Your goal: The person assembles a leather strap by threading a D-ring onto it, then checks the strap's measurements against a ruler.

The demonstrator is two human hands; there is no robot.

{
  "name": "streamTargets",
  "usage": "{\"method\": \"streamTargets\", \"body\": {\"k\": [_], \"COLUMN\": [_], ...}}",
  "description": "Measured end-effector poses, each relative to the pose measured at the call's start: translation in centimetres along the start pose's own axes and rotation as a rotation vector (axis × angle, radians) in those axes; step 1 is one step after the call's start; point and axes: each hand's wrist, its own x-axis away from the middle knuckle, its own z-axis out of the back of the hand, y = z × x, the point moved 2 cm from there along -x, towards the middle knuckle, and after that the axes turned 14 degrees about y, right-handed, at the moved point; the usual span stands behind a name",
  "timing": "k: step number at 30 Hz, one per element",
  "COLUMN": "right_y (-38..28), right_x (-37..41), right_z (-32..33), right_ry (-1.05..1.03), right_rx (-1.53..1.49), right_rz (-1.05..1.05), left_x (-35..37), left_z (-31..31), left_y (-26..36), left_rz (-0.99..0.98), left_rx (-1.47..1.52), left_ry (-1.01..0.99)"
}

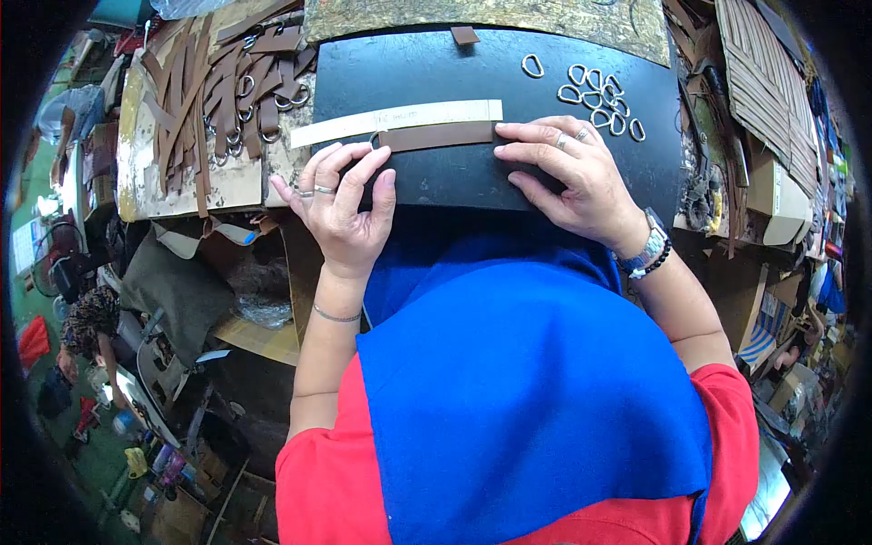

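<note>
A brown strip [440, 136] lies on the black board [436, 182], just below a pale paper strip with writing [418, 115]. At the brown strip's left end is a metal ring, partly hidden by my left hand [345, 200], whose fingertips touch that end with the thumb held apart. My right hand [568, 173] rests its fingertips on the strip's right end, thumb apart from the fingers. Neither hand is closed around the strip. Several loose D-shaped metal rings [593, 80] lie on the board to the upper right.
Brown strips with metal rings [263, 82] are piled at the left. A small brown piece [465, 36] lies at the board's far edge. More long strips [767, 91] are stacked at the right. Another person [91, 322] is at the far left.
</note>
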Motion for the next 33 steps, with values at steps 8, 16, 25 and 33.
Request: {"method": "streamTargets", "body": {"k": [8,16,25,33], "right_y": [0.15,-0.07,-0.07,-0.17], "right_x": [0.11,0.00,0.29,0.54], "right_z": [-0.03,0.08,-0.11,-0.27], "right_ry": [0.003,0.025,0.043,0.065], "right_rx": [-0.015,-0.025,0.000,0.003], "right_rz": [-0.012,-0.010,0.009,0.034], "left_x": [0.04,0.39,0.77,0.96], "left_z": [-0.27,-0.53,-0.81,-0.97], "left_y": [-0.26,-0.58,-0.84,-0.86], "left_rz": [0.026,0.011,-0.040,-0.069], "left_rx": [0.034,0.039,0.005,0.003], "left_ry": [0.026,0.076,0.123,0.159]}}
